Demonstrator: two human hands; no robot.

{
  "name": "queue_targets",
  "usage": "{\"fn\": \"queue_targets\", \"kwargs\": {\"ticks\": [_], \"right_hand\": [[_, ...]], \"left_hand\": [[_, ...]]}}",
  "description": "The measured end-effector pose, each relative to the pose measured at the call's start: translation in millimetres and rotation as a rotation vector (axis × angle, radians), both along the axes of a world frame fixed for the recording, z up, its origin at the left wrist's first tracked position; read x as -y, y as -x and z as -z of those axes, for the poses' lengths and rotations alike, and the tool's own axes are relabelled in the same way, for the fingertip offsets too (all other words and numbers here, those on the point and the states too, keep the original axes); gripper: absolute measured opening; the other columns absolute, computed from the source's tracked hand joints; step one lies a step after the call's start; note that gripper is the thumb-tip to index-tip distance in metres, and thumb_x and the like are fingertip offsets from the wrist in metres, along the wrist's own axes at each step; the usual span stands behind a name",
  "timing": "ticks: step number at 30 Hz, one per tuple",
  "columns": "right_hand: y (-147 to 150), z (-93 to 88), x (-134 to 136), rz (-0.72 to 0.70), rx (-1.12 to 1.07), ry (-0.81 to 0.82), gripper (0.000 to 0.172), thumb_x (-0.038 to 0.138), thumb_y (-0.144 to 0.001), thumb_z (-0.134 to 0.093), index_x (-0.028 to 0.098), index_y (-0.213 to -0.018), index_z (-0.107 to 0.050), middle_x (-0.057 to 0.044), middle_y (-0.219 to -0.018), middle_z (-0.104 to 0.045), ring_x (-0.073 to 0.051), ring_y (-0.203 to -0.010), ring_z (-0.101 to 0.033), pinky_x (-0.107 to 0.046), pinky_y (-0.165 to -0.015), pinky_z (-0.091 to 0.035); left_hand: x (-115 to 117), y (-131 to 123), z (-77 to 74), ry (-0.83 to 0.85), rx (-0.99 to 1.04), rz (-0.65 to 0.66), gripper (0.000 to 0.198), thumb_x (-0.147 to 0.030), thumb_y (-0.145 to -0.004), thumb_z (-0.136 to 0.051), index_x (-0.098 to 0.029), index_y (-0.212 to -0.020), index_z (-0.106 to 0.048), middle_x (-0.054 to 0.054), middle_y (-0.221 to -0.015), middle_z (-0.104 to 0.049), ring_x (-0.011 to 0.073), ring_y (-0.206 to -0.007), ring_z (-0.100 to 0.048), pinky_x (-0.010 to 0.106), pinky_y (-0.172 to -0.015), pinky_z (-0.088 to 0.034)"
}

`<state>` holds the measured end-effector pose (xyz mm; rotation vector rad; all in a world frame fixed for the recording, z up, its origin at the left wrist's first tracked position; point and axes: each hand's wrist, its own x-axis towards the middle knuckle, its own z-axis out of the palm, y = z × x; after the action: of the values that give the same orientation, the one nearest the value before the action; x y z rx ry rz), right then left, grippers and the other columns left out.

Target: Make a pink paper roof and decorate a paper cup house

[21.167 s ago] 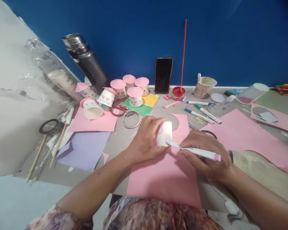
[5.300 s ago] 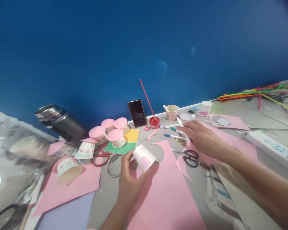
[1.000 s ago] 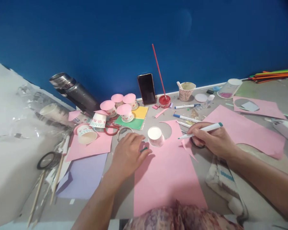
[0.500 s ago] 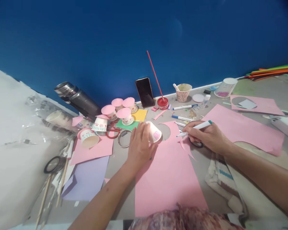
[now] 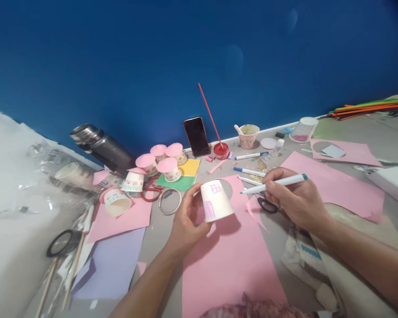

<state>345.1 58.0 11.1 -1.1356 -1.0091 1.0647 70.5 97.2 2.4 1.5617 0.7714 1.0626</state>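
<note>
My left hand (image 5: 187, 221) grips a white paper cup (image 5: 220, 205), held upside down and tilted above a pink paper sheet (image 5: 232, 269). The cup bears a small purple window drawing and a pink-purple door shape. Between the fingers of my right hand (image 5: 295, 201) is a green-tipped marker (image 5: 278, 183), its point a little to the right of the cup and apart from it. Black-handled scissors (image 5: 268, 205) lie partly under my right hand. To the left stand several decorated cups (image 5: 170, 170) topped with pink paper discs.
A phone (image 5: 197, 137) leans on the blue wall beside a red pot (image 5: 221, 151) with a stick in it. Markers (image 5: 251, 156) lie behind my right hand. A dark flask (image 5: 102, 148), a tape roll (image 5: 170, 201) and purple paper (image 5: 114, 265) are on the left.
My left hand has turned and raised the cup, so its drawn window and door now face me. The marker has shifted slightly down, still in my right hand. The view has tilted a little.
</note>
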Motion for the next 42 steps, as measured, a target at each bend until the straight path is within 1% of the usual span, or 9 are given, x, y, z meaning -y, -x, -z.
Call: {"fn": "queue_targets", "kwargs": {"ticks": [2,5,8,11,13,20,30,36,42], "right_hand": [[3,-5.3,6,0.005,0.062,-0.060,0.024,0.045,-0.093,-0.078,0.022,-0.090,-0.071,0.003,-0.062,-0.064,-0.009,-0.049,-0.049,-0.021,-0.045,-0.039],[6,-13.1,13,0.040,0.186,-0.147,0.018,0.041,-0.095,-0.076,0.023,-0.094,-0.074,0.000,-0.068,-0.073,-0.009,-0.051,-0.054,-0.020,-0.048,-0.045],[6,-18.9,17,0.062,0.261,-0.225,0.013,0.036,-0.096,-0.075,0.024,-0.094,-0.076,0.000,-0.069,-0.075,-0.010,-0.052,-0.058,-0.020,-0.049,-0.047],[7,-22.1,20,0.081,0.316,-0.273,0.010,0.034,-0.096,-0.076,0.025,-0.091,-0.077,-0.002,-0.077,-0.078,-0.011,-0.060,-0.068,-0.020,-0.054,-0.051],[7,-23.0,22,0.079,0.338,-0.296,0.009,0.033,-0.095,-0.077,0.025,-0.092,-0.077,-0.002,-0.082,-0.079,-0.013,-0.064,-0.071,-0.020,-0.057,-0.054],[9,-24.1,25,0.059,0.387,-0.354,0.004,0.029,-0.095,-0.076,0.026,-0.096,-0.077,-0.001,-0.082,-0.079,-0.013,-0.068,-0.073,-0.019,-0.063,-0.057],[9,-25.9,23,0.070,0.426,-0.356,0.004,0.030,-0.094,-0.077,0.025,-0.094,-0.077,-0.002,-0.079,-0.079,-0.015,-0.068,-0.074,-0.020,-0.061,-0.057],[9,-24.4,23,0.060,0.434,-0.346,0.003,0.028,-0.093,-0.078,0.025,-0.094,-0.078,-0.001,-0.080,-0.080,-0.015,-0.069,-0.075,-0.020,-0.064,-0.058],[9,-25.9,23,0.055,0.411,-0.325,0.006,0.030,-0.092,-0.079,0.024,-0.093,-0.078,-0.003,-0.080,-0.080,-0.016,-0.068,-0.075,-0.023,-0.063,-0.058]], "left_hand": [[4,-3,2.5,0.011,0.044,0.050,0.072,-0.010,-0.081,-0.078,-0.033,-0.145,-0.054,0.008,-0.148,-0.060,0.0259,-0.142,-0.057,0.038,-0.118,-0.046],[10,-5,3.0,0.017,0.052,0.103,0.071,-0.010,-0.081,-0.078,-0.033,-0.145,-0.056,0.008,-0.148,-0.060,0.0268,-0.144,-0.055,0.040,-0.122,-0.043],[14,-4,2.7,0.035,0.029,0.121,0.073,-0.011,-0.081,-0.079,-0.032,-0.147,-0.055,0.009,-0.153,-0.056,0.0290,-0.149,-0.050,0.043,-0.126,-0.039],[15,-3,3.5,0.032,0.029,0.120,0.072,-0.013,-0.082,-0.080,-0.032,-0.147,-0.054,0.010,-0.155,-0.056,0.0304,-0.150,-0.049,0.046,-0.127,-0.038],[15,-2,4.3,0.030,0.021,0.121,0.071,-0.015,-0.083,-0.080,-0.033,-0.147,-0.054,0.009,-0.155,-0.056,0.0309,-0.150,-0.049,0.047,-0.127,-0.038],[17,-1,5.0,0.051,-0.033,0.133,0.074,-0.017,-0.083,-0.081,-0.035,-0.149,-0.053,0.008,-0.159,-0.052,0.0324,-0.152,-0.046,0.049,-0.129,-0.035],[18,1,4.2,0.057,-0.051,0.146,0.077,-0.013,-0.083,-0.081,-0.036,-0.150,-0.053,0.008,-0.160,-0.050,0.0318,-0.154,-0.044,0.048,-0.130,-0.033],[17,1,5.7,0.058,-0.046,0.135,0.077,-0.015,-0.082,-0.083,-0.033,-0.150,-0.053,0.010,-0.160,-0.051,0.0340,-0.152,-0.045,0.049,-0.129,-0.035],[19,0,6.5,0.086,-0.049,0.137,0.077,-0.017,-0.081,-0.085,-0.034,-0.150,-0.054,0.011,-0.161,-0.051,0.0354,-0.153,-0.046,0.051,-0.129,-0.035]]}}
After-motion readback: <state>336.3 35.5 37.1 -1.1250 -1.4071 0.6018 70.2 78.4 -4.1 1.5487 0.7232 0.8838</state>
